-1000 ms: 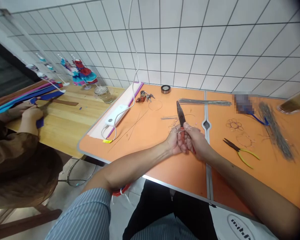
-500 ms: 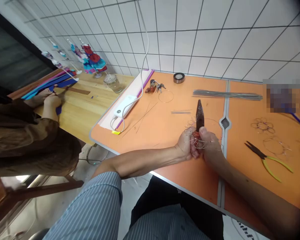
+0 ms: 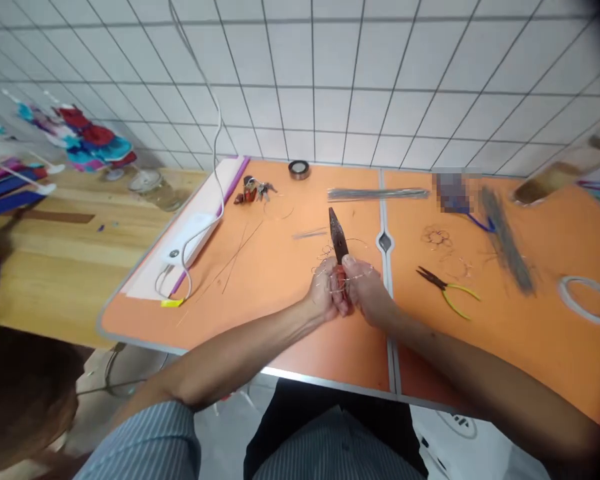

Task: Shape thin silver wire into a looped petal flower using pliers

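Observation:
My left hand (image 3: 324,292) and my right hand (image 3: 374,293) are closed together around the red handles of a pair of pliers (image 3: 338,235). The dark, worn jaws point up and away from me. My right thumb presses on the handle just below the pivot. Thin wire bent into loops (image 3: 354,272) lies across both hands; which fingers pinch it is hidden. Just beyond the hands, a few short straight wires (image 3: 310,233) rest on the orange table (image 3: 300,340).
Yellow-handled pliers (image 3: 445,288) and a flower-shaped wire piece (image 3: 437,236) lie to the right. Wire bundles (image 3: 380,194), a tape roll (image 3: 299,169), keys (image 3: 265,191) and a power strip (image 3: 190,240) are on the table. Another person (image 3: 25,400) sits at left.
The view has swung right, bringing a second wire bundle and a white ring into sight. My hands stay closed together on the pliers, whose jaws now tilt slightly left.

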`<state>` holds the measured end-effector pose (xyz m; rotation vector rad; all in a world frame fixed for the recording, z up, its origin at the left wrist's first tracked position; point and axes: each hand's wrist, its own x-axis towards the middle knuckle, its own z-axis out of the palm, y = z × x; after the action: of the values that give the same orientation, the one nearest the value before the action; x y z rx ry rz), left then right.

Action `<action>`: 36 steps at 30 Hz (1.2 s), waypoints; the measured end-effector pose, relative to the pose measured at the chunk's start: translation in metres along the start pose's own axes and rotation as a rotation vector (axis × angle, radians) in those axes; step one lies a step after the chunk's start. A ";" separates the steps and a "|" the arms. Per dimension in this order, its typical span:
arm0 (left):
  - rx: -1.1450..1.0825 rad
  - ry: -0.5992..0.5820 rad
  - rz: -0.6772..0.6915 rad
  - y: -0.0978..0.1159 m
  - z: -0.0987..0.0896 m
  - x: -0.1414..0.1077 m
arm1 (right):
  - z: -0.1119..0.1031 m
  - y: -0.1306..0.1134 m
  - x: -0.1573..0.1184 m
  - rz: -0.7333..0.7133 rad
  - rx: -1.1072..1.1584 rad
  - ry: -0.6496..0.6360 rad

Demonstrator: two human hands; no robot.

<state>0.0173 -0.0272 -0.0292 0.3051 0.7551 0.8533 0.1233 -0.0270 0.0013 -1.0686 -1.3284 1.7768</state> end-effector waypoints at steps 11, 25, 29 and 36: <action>0.032 -0.081 0.110 0.060 0.001 -0.008 | -0.050 -0.019 -0.033 0.183 -0.055 -0.152; 0.047 -0.095 0.154 0.066 0.006 -0.015 | -0.075 -0.027 -0.036 0.170 -0.189 -0.334; 0.052 -0.105 0.165 0.068 0.006 -0.015 | -0.076 -0.035 -0.038 0.158 -0.167 -0.367; -0.012 -0.145 0.238 0.075 0.001 -0.015 | -0.084 -0.049 -0.039 0.127 -0.251 -0.443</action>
<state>-0.0308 0.0092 0.0185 0.4477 0.5848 1.0473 0.2181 -0.0125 0.0450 -0.9343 -1.8235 2.0625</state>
